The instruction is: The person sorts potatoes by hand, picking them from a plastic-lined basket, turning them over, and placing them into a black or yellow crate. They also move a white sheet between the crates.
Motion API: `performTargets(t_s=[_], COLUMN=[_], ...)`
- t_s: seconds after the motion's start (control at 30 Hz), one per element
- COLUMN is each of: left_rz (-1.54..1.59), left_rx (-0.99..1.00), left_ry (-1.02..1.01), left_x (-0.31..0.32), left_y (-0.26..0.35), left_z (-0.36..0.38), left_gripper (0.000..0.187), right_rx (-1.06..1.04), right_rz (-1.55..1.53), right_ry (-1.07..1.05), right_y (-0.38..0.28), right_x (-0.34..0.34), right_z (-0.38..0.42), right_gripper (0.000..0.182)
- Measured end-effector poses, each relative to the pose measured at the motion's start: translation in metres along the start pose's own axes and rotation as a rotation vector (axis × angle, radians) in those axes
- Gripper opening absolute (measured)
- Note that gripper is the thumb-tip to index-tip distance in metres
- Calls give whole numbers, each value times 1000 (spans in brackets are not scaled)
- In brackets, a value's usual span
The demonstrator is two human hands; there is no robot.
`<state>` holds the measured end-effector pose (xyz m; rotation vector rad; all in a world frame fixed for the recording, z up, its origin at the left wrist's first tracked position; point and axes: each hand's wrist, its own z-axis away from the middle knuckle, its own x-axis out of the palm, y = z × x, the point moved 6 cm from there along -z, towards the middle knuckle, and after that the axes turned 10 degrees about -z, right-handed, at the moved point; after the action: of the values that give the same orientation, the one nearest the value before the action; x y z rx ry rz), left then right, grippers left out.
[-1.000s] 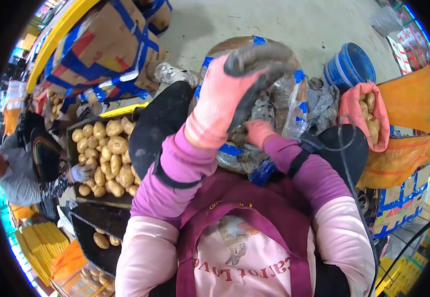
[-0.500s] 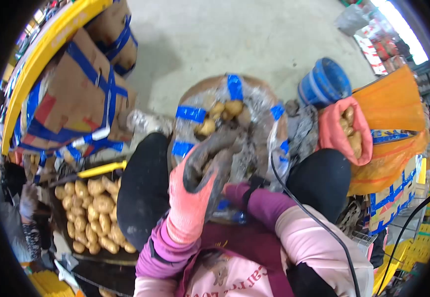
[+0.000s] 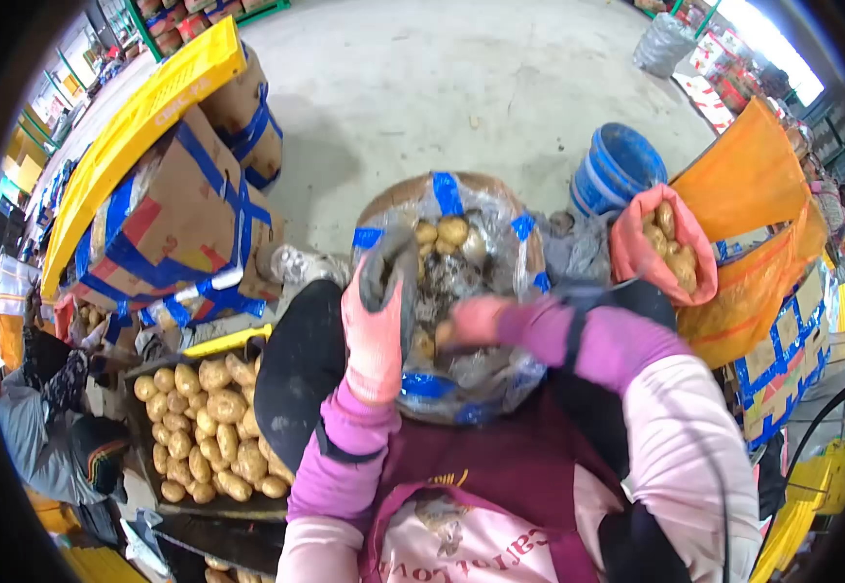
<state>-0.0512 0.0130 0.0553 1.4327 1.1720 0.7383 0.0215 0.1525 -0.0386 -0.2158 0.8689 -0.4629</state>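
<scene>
A round cardboard container (image 3: pixel 380 206) lined with clear plastic and blue tape stands between my knees. Inside it lie several potatoes (image 3: pixel 452 230), mostly toward the far side, with grey, dirty plastic below them. My left hand (image 3: pixel 380 301), in a pink glove with a grey palm, is at the container's left rim. Its thumb and fingers are apart, with nothing visible between them. My right hand (image 3: pixel 476 322), gloved in pink, reaches into the near middle of the container. Motion blurs it and its fingers are hidden. A potato (image 3: pixel 444 335) shows beside its fingertip side.
A crate of potatoes (image 3: pixel 211 428) sits on my left, below taped cardboard boxes (image 3: pixel 170 199) and a yellow crate (image 3: pixel 140 141). To the right are a blue bucket (image 3: pixel 617 170), a pink sack of potatoes (image 3: pixel 636 255) and orange sacking (image 3: pixel 743 175). Another person's sleeve (image 3: pixel 38 442) shows at far left.
My left hand has drawn back from the container's middle to its left rim. My right hand has come up into view over the container, its elbow swung outward. The view has shifted slightly.
</scene>
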Motion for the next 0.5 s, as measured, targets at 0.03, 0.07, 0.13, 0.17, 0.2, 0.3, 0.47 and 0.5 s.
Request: performTargets(t_s=[0.03,0.07,0.13,0.17,0.2,0.3,0.47,0.5], left_rz=[32,-64,-110,-218,-266,-491,-405,-410], left_rx=[45,110,187,252,310,281,223,198], left_ry=[14,33,-23,-67,-122,-302,-309,-295], left_x=[-1,1,15,23,32,59,65,66], left_y=[16,21,32,37,41,24,-5,-12], left_z=[-3,-1,3,6,11,29,24,22], left_gripper=[36,34,36,41,52,102,97,97], right_rx=[-95,-58,-64,-120,-350,-791,-327,-298], right_rz=[-49,-601,-1491,-1839,-1930,-1710,-2121,-2066], right_ry=[26,-52,-158,-204,-342,150,-200,-198], right_y=[16,23,27,28,21,0,14,13], right_x=[-13,-26,-33,-33,-39,-49,-19,-20], right_z=[1,17,37,42,47,70,46,46], right_gripper=[50,44,39,38,39,45,52,53])
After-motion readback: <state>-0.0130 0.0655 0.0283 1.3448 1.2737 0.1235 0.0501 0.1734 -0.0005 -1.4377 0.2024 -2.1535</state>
